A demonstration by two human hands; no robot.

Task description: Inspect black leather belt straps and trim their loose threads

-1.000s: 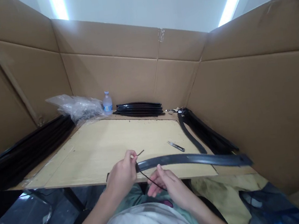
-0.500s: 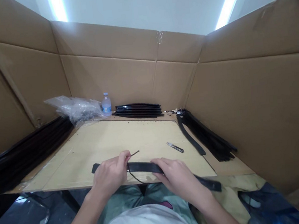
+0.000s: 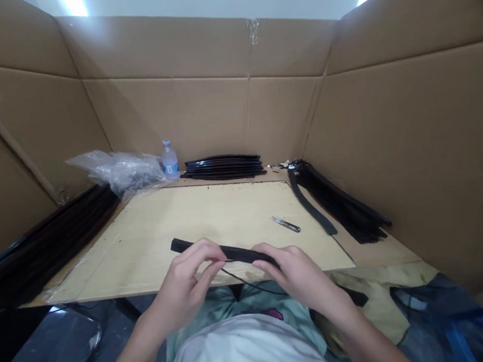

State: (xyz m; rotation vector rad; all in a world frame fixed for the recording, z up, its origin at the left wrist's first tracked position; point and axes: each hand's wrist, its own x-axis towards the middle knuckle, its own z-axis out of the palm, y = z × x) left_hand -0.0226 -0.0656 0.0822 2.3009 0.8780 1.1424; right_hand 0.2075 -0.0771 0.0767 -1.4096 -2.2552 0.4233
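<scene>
A curved black strip point(image 3: 241, 253) hangs over the near edge of the table, its left end raised and its right end sticking out past my right wrist. My right hand point(image 3: 288, 265) is closed round its middle, thumb below and fingers on top. Thumb and forefinger of my left hand point(image 3: 195, 273) pinch a thin black cord point(image 3: 253, 284) at the strip's lower edge. From that pinch the cord trails right, above my lap. Small thread snips point(image 3: 286, 224) lie on the table beyond my right hand.
Black strips are piled along the left side point(image 3: 48, 243), stacked at the back point(image 3: 225, 167) and bunched at the right point(image 3: 344, 204). A loose strip point(image 3: 312, 205) lies beside the right bunch. A water bottle point(image 3: 169, 163) stands by clear plastic point(image 3: 124, 171). Cardboard walls point(image 3: 197, 99) enclose the table.
My left hand has moved right, nearer my right hand, and its pinch now sits against the strip's edge. The cord end that stuck up is out of sight. The view has tilted down.
</scene>
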